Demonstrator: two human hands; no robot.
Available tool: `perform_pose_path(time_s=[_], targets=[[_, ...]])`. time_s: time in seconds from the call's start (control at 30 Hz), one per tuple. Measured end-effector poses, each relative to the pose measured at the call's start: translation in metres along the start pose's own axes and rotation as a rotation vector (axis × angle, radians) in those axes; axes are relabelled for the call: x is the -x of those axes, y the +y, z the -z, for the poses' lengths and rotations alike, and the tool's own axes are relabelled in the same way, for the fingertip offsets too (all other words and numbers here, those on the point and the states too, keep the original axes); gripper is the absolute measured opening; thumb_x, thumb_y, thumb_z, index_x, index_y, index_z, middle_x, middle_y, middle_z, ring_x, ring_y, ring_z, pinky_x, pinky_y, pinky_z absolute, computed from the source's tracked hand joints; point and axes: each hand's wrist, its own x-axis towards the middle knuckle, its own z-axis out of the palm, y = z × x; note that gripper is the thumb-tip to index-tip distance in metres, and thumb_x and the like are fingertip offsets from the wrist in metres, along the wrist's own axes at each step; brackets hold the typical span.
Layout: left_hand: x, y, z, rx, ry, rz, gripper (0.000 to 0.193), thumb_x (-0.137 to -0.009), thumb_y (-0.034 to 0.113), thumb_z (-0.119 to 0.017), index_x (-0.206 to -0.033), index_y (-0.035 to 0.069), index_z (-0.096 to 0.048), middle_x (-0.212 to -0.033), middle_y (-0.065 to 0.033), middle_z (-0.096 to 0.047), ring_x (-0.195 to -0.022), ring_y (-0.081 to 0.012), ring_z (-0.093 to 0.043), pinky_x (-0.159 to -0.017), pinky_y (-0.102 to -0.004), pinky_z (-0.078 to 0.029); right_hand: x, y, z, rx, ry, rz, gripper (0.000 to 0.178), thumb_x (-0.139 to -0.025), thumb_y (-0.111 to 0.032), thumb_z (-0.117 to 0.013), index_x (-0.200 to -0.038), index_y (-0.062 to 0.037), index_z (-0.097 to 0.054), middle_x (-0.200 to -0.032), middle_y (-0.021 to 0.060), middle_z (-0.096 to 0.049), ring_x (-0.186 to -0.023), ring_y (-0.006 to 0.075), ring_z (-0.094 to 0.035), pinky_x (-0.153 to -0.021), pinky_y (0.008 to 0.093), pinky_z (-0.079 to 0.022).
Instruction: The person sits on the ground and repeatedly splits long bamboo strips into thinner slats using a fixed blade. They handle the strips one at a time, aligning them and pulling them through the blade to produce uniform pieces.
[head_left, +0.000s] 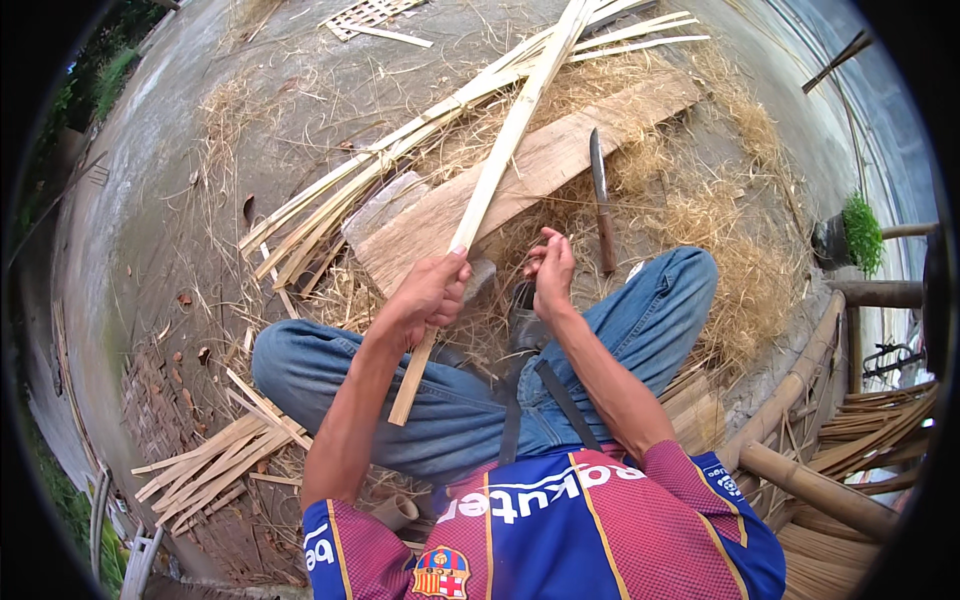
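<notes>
A wooden board (540, 165) lies on the ground amid straw, a knife (601, 200) on it. A long bamboo strip (495, 170) slants above it, clenched by the left hand (432, 290); the right hand (551, 268) is curled, holding nothing visible.

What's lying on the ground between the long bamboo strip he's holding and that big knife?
In the head view, between the bamboo strip and the knife lies the flat wooden board, with dry shavings scattered around it.
</notes>
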Motion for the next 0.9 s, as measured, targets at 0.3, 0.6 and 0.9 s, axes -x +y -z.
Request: perform_pose_path(time_s=[0.3, 0.6, 0.9], targets=[[-0.010, -0.007, -0.008, 0.053, -0.025, 0.025, 0.036, -0.105, 0.041, -0.045, -0.083, 0.013, -0.046, -0.056, 0.0120, -0.024, -0.041, -0.0005, -0.020, -0.034, -0.0190, -0.017, -0.131, -0.017, 0.026, -0.336, 0.301, -0.399, 0.027, -0.098, -0.034, -0.063, -0.098, -0.0073, -0.059, -0.072, 0.0018, -0.046, -0.050, 0.0109, -0.037, -0.047, 0.0307, -0.039], [-0.007, -0.013, -0.009, 0.015, 0.041, 0.041, 0.038, -0.105, 0.042, -0.045, -0.081, 0.014, -0.046, -0.057, 0.0113, -0.028, -0.043, -0.0005, -0.021, -0.036, -0.0194, -0.016, -0.092, -0.137, 0.005, 0.248, 0.243, 0.598, 0.019, -0.104, -0.027, -0.049, -0.095, -0.0105, -0.051, -0.083, -0.0013, -0.058, -0.062, 0.0051, -0.041, -0.053, 0.0211, -0.037], [-0.007, -0.009, -0.021, -0.014, 0.059, 0.044, 0.038, -0.105, 0.043, -0.044, -0.081, 0.014, -0.046, -0.057, 0.0113, -0.029, -0.042, -0.0005, -0.022, -0.035, -0.0199, -0.017, -0.189, -0.235, 0.180, 0.208, 0.373, 0.423, 0.022, -0.099, -0.021, -0.052, -0.110, -0.0025, -0.049, -0.089, 0.0114, -0.066, -0.051, 0.0064, -0.040, -0.040, 0.0235, -0.029]])
